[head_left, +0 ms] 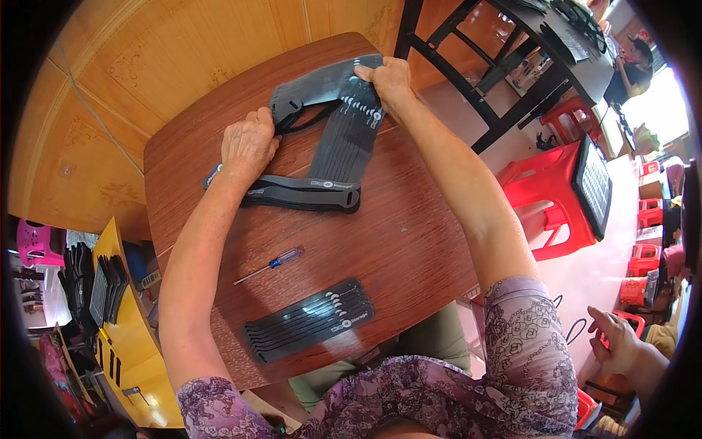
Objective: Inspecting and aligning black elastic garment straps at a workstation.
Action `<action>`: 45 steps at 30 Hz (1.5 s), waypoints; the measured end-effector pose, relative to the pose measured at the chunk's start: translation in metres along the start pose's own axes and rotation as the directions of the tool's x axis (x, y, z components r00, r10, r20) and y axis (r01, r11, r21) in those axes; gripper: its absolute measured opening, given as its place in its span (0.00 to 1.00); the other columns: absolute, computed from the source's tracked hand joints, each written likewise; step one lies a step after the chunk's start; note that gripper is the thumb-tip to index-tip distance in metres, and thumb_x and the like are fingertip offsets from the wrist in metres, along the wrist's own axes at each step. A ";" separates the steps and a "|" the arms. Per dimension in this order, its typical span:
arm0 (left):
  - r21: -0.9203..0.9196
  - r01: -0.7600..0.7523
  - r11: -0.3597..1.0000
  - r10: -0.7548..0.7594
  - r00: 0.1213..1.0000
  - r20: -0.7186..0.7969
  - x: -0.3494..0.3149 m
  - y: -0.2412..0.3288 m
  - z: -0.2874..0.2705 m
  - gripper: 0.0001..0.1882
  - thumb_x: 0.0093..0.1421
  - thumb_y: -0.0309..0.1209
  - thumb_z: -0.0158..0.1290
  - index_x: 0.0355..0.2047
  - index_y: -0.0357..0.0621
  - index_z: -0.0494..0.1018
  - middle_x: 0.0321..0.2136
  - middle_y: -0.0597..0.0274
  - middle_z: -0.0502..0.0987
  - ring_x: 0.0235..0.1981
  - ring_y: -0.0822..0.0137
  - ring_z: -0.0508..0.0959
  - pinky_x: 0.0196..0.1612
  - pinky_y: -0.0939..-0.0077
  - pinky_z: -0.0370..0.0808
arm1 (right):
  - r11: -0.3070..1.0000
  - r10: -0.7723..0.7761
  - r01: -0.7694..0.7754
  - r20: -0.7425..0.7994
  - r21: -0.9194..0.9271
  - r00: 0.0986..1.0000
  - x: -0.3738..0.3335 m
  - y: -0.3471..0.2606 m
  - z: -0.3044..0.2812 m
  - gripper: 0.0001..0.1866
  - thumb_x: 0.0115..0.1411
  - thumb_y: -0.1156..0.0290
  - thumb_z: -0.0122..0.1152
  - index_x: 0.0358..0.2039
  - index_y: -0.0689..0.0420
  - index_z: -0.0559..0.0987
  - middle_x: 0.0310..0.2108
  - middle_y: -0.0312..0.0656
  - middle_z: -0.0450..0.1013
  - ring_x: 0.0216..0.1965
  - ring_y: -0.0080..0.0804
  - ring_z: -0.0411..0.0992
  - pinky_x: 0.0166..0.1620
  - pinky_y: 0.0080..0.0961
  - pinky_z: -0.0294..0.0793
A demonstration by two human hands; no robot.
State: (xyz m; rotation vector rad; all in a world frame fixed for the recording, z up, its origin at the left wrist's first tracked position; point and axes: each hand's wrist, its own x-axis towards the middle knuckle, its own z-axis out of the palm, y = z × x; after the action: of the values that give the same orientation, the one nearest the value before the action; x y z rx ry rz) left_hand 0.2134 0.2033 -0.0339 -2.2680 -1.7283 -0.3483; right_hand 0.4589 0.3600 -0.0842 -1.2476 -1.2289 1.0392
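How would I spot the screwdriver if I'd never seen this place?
On the brown wooden table, look between the black strips at the far side and the flat black bundle at the near edge. There lies the screwdriver. Unlike its dark, flat neighbours, it has a thin metal shaft and a blue, partly clear handle.

Person's left fingers (265, 117) and right fingers (395, 64) gripping dark printed strips (316, 83), brown table (417, 245), blue-handled screwdriver (275, 263) near a flat stack (307, 318), red stool (541, 174) at right
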 end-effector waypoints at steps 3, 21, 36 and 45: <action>-0.027 -0.078 0.997 0.076 0.994 -0.078 -0.020 -0.011 -0.005 0.22 0.40 0.31 0.65 0.32 0.40 0.66 0.26 0.52 0.72 0.25 0.53 0.77 0.28 0.66 0.75 | 0.942 -0.042 0.013 -0.080 -0.337 0.996 -0.026 -0.018 0.011 0.19 0.40 0.63 0.72 0.24 0.67 0.77 0.30 0.55 0.75 0.35 0.46 0.74 0.39 0.38 0.71; 0.176 -0.182 0.967 0.224 0.941 -0.255 -0.033 -0.006 -0.013 0.11 0.47 0.28 0.55 0.28 0.43 0.64 0.20 0.61 0.67 0.20 0.66 0.76 0.20 0.74 0.73 | 0.265 -0.676 0.760 0.448 -0.594 0.585 -0.069 -0.082 0.041 0.24 0.48 0.51 0.63 0.40 0.57 0.79 0.41 0.46 0.75 0.45 0.41 0.68 0.48 0.46 0.57; 0.299 -0.144 0.943 0.262 0.876 -0.404 -0.035 0.006 -0.019 0.04 0.52 0.25 0.49 0.29 0.41 0.67 0.18 0.65 0.62 0.15 0.73 0.71 0.19 0.80 0.70 | 0.945 0.197 0.150 0.873 -0.290 0.446 -0.050 -0.130 0.062 0.31 0.36 0.63 0.76 0.41 0.62 0.77 0.31 0.41 0.75 0.32 0.30 0.73 0.38 0.26 0.72; 0.252 -0.145 0.957 0.232 0.903 -0.362 -0.039 0.005 -0.017 0.04 0.50 0.24 0.50 0.28 0.42 0.68 0.20 0.62 0.63 0.16 0.71 0.73 0.19 0.78 0.71 | 0.720 0.167 0.546 0.870 -0.429 0.464 -0.065 -0.145 0.057 0.38 0.30 0.68 0.76 0.45 0.66 0.72 0.36 0.50 0.75 0.40 0.41 0.74 0.44 0.31 0.73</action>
State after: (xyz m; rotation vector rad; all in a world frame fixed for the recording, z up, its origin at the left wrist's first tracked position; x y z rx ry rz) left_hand 0.2072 0.1607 -0.0316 -2.0188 -1.2681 -0.5001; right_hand 0.3845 0.2900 0.0505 -0.9652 -2.7367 1.1023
